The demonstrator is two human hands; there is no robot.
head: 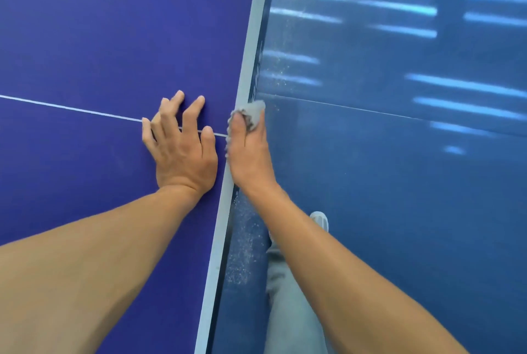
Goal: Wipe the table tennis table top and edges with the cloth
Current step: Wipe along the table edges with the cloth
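Observation:
The blue table tennis table top (99,40) fills the left half of the view, with a thin white centre line (71,108) across it. Its pale edge band (251,48) runs from top centre down to the bottom. My left hand (182,148) rests on the top with fingers spread, just inside the edge. My right hand (251,151) grips a bunched grey cloth (252,112) and holds it against the table's edge, where the white line ends. Most of the cloth is hidden inside the hand.
A glossy blue floor (399,182) lies to the right of the table, with bright striped light reflections and pale dust specks (242,245) near the table edge. My grey trouser leg (288,296) and light shoe (320,219) stand close beside the edge.

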